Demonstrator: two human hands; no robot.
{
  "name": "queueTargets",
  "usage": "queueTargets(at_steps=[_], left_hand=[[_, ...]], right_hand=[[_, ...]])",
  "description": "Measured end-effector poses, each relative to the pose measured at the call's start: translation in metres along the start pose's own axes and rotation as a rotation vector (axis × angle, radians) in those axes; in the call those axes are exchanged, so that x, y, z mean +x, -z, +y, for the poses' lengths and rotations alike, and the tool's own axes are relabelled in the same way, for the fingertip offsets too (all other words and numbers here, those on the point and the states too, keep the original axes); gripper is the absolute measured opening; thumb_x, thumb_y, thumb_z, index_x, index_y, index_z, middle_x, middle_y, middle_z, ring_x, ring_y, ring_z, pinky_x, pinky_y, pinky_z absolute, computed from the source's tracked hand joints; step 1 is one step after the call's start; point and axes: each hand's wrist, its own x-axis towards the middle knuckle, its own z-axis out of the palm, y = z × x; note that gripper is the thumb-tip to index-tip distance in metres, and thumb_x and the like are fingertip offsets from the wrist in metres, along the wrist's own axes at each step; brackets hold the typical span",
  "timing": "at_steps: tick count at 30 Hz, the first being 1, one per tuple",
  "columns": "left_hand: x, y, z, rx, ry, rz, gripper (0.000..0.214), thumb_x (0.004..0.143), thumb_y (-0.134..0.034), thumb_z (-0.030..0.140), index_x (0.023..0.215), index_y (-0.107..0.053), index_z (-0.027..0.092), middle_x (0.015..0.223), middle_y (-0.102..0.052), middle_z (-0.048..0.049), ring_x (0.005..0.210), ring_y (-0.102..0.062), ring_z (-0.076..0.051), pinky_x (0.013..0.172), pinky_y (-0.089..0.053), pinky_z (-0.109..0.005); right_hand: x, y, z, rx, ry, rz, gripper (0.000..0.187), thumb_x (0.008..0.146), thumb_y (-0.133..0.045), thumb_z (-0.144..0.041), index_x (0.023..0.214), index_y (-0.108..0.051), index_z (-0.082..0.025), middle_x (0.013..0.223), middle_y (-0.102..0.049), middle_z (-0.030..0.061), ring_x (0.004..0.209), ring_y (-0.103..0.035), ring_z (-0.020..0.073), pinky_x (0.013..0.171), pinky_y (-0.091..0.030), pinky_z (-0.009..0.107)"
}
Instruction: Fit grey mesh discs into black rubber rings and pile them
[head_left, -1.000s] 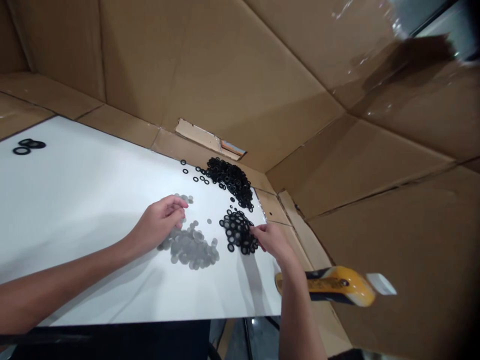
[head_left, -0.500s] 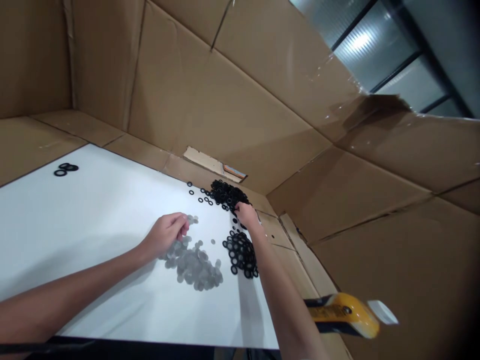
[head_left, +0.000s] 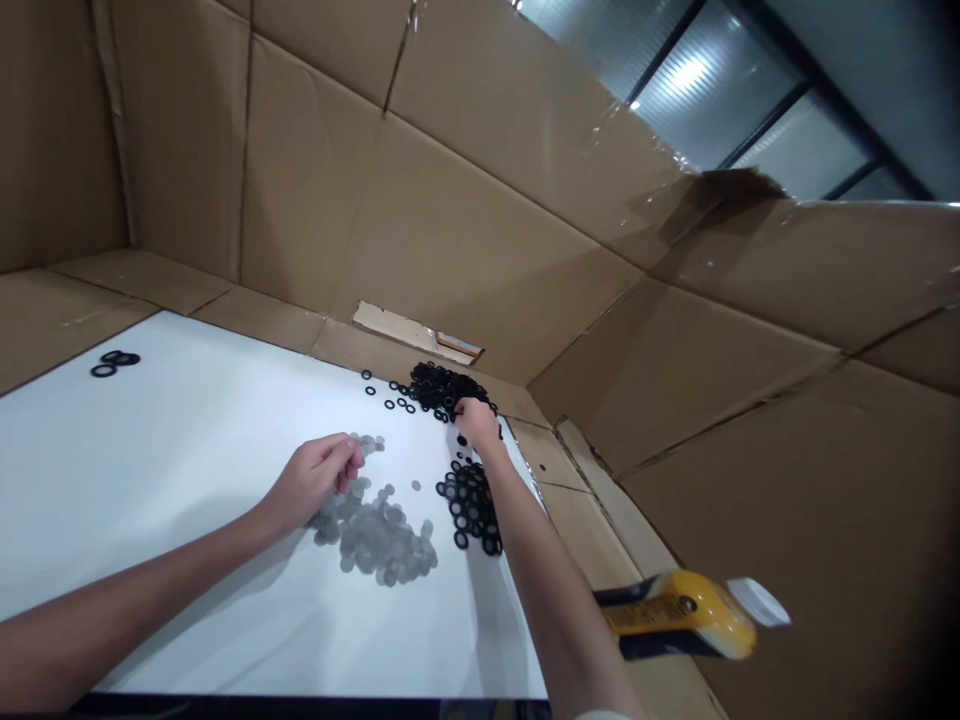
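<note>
The right hand pokes its bunched fingers into a heap of small black rubber rings, and the left hand curls half shut above flat grey round discs (I cannot tell if either holds any). Only a few black rings sit apart, near the far left corner of the white bench; most lie in heaps.

Left forearm and right forearm bare, both extended forward. Left hand curled, knuckles up; right hand reaches farther, tipped downward (its fingers mostly hidden).
</note>
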Motion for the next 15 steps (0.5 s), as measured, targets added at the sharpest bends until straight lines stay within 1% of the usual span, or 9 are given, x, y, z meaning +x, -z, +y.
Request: queueTargets(at_steps=[7, 9, 11, 13, 14, 15], left_hand=[[0.004, 0.003, 0.005, -0.004, 0.007, 0.062, 0.034, 0.093, -0.046, 0.039, 0.068, -0.057, 0.018, 0.064, -0.057, 0.0022, 0.056, -0.054, -0.012, 0.063, -0.042, -0.026], [0.003, 0.004, 0.006, 0.002, 0.013, 0.068, 0.033, 0.093, -0.046, 0.038, 0.068, -0.057, 0.018, 0.064, -0.057, 0.0022, 0.056, -0.054, -0.012, 0.062, -0.042, -0.026], [0.003, 0.004, 0.006, 0.013, 0.017, 0.063, 0.034, 0.093, -0.046, 0.038, 0.067, -0.056, 0.018, 0.063, -0.056, 0.0021, 0.056, -0.053, -0.012, 0.061, -0.042, -0.026], [0.003, 0.004, 0.005, 0.023, 0.016, 0.075, 0.034, 0.093, -0.048, 0.041, 0.071, -0.059, 0.018, 0.066, -0.058, 0.0015, 0.057, -0.054, -0.012, 0.062, -0.044, -0.027], [0.003, 0.004, 0.005, 0.020, 0.013, 0.089, 0.031, 0.093, -0.051, 0.043, 0.077, -0.062, 0.018, 0.070, -0.060, 0.0008, 0.060, -0.056, -0.013, 0.063, -0.046, -0.027], [0.003, 0.003, 0.004, 0.014, 0.009, 0.101, 0.029, 0.091, -0.055, 0.045, 0.087, -0.065, 0.018, 0.077, -0.062, -0.0003, 0.065, -0.059, -0.014, 0.064, -0.048, -0.028]], right_hand=[[-0.007, 0.020, 0.006, 0.104, -0.020, 0.008, 0.029, 0.095, -0.063, -0.034, 0.119, -0.064, -0.017, 0.123, -0.064, 0.0095, 0.110, -0.064, 0.0232, 0.094, -0.054, 0.045], [-0.012, 0.031, 0.008, 0.157, -0.023, 0.021, 0.026, 0.095, -0.064, -0.034, 0.115, -0.066, -0.016, 0.121, -0.066, 0.0092, 0.109, -0.064, 0.0228, 0.095, -0.053, 0.045], [-0.022, 0.042, 0.006, 0.234, -0.014, 0.046, 0.021, 0.092, -0.066, -0.029, 0.107, -0.069, -0.015, 0.116, -0.069, 0.0108, 0.108, -0.065, 0.0239, 0.094, -0.052, 0.043], [-0.038, 0.050, -0.004, 0.343, 0.031, 0.063, 0.015, 0.088, -0.066, -0.021, 0.097, -0.074, -0.012, 0.105, -0.074, 0.0140, 0.104, -0.068, 0.0263, 0.088, -0.052, 0.035], [-0.050, 0.052, -0.013, 0.409, 0.071, 0.054, 0.016, 0.087, -0.064, -0.020, 0.095, -0.075, -0.012, 0.099, -0.075, 0.0132, 0.097, -0.070, 0.0255, 0.082, -0.052, 0.032], [-0.063, 0.052, -0.024, 0.481, 0.126, 0.029, 0.018, 0.087, -0.062, -0.021, 0.097, -0.075, -0.013, 0.095, -0.077, 0.0107, 0.089, -0.071, 0.0227, 0.075, -0.053, 0.028]])
